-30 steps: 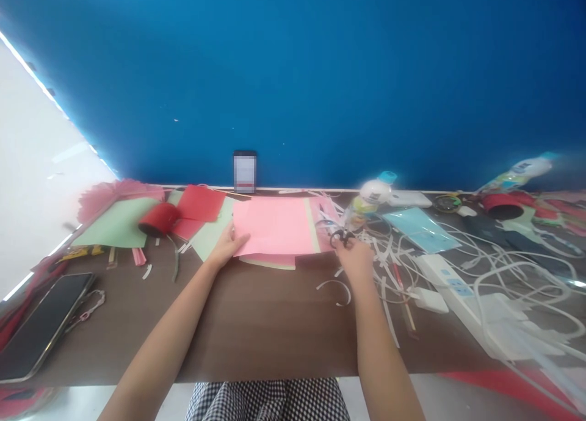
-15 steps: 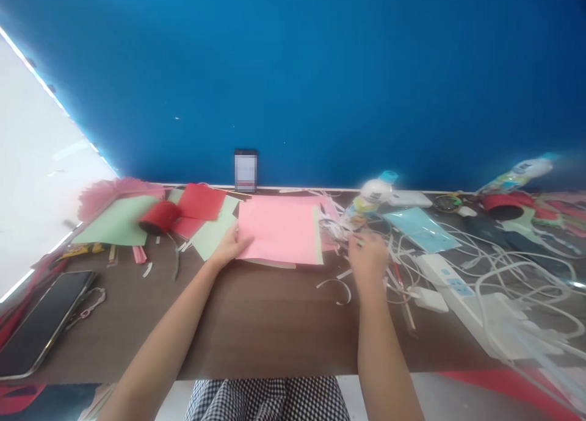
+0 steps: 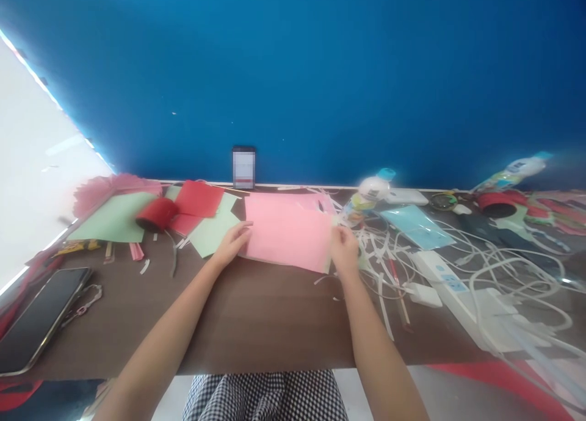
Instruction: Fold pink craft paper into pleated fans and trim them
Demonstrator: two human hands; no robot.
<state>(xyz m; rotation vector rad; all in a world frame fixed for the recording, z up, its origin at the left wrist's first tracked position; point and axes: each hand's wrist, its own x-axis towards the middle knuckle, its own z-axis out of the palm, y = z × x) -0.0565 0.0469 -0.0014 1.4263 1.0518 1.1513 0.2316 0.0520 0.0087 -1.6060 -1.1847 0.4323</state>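
A sheet of pink paper lies on the brown desk in front of me, with a pale strip down its right edge. My left hand grips the sheet's left edge, fingers on top and partly blurred. At the right edge, my right hand pinches the paper by the pale strip. More pink paper shows just behind the sheet. Green paper and a folded red paper lie to the left of my left hand. White paper strips are scattered beside my right hand.
On the left are a red roll and a phone. A bottle with a blue cap, a light blue packet, a power strip and tangled white cables crowd the right. Another phone leans against the blue wall.
My right hand has moved left from the clutter of strips to the pink sheet's right edge and taken hold of it. The sheet has shifted slightly right. My left hand stays at its left edge.
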